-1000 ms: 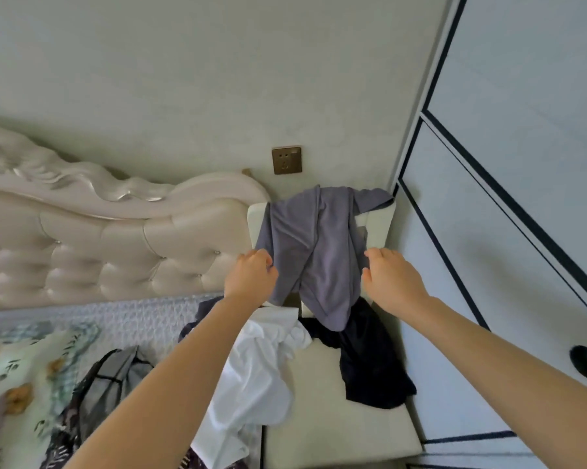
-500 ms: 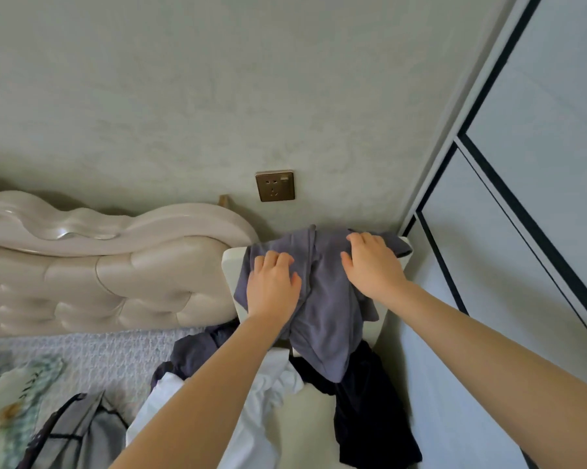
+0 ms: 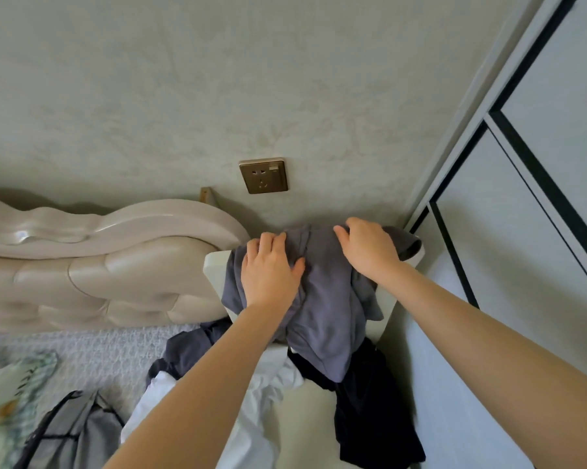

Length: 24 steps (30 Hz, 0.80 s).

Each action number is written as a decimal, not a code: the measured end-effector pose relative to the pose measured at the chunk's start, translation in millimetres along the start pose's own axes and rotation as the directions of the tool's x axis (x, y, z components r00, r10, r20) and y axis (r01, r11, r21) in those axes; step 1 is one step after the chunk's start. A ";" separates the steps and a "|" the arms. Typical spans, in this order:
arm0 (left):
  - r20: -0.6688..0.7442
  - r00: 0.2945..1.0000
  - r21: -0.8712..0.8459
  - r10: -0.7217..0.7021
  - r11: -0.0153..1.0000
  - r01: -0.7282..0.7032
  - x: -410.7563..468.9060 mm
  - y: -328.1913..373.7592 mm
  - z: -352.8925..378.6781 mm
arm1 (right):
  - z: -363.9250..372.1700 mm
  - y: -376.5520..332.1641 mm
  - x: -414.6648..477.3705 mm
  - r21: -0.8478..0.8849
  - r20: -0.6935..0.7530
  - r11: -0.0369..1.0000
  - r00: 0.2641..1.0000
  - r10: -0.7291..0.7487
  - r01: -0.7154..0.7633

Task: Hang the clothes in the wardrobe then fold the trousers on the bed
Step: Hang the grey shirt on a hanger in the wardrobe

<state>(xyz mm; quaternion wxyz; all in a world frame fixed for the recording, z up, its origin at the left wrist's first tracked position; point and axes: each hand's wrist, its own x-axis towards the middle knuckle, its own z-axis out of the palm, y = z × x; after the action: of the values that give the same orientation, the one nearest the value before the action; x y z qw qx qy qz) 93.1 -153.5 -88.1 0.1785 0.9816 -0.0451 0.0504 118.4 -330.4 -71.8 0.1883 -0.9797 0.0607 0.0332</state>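
The grey garment (image 3: 325,299) hangs draped over the backrest of the cream chair (image 3: 214,265), with its lower part falling toward the seat.

**Grip.** The left hand (image 3: 271,269) lies on the garment's 10 o'clock portion, fingers curled into the cloth at the backrest's top edge and thumb spread toward 3 o'clock. The right hand (image 3: 369,252) is at the 1 o'clock portion, fingers bent over the top fold. Both hands are closed on fabric. The two-point hold near the top probably serves to lift the garment clear while keeping it spread.

**Surroundings.**
- A black garment (image 3: 369,401) lies on the seat at 5 o'clock, partly under the grey hem.
- A white garment (image 3: 251,401) lies at 7 o'clock, so a straight upward lift should avoid dragging either.
- The padded headboard (image 3: 99,272) stands at 9 o'clock.
- A wall socket (image 3: 263,176) sits at 11 o'clock.
- The wardrobe door (image 3: 522,231), at 3 o'clock, appears closed.

**Status.** Hanging has not begun.
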 end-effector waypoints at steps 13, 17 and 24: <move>0.148 0.845 -0.781 -0.513 0.464 0.418 -21.4 -42.5 -55.2 | -13.5 -16.8 -60.8 0.494 -0.277 0.863 0.960 0.045 0.102; 0.246 0.781 -0.852 -0.574 0.256 0.456 -48.8 -62.1 -70.2 | -5.2 -11.6 -96.0 0.576 -0.002 0.805 0.984 0.176 -0.143; 0.105 0.860 -0.872 -0.499 0.370 0.321 -104.3 -45.0 -105.4 | -0.2 -22.5 -152.1 0.485 0.027 0.861 0.987 0.160 -0.153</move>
<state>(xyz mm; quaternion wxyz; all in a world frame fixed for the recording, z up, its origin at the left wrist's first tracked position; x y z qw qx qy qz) -14.2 -66.7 -17.5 0.6570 0.7249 0.1977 0.0610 -29.3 -293.5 -50.0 0.4242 -0.8931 0.1475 0.0252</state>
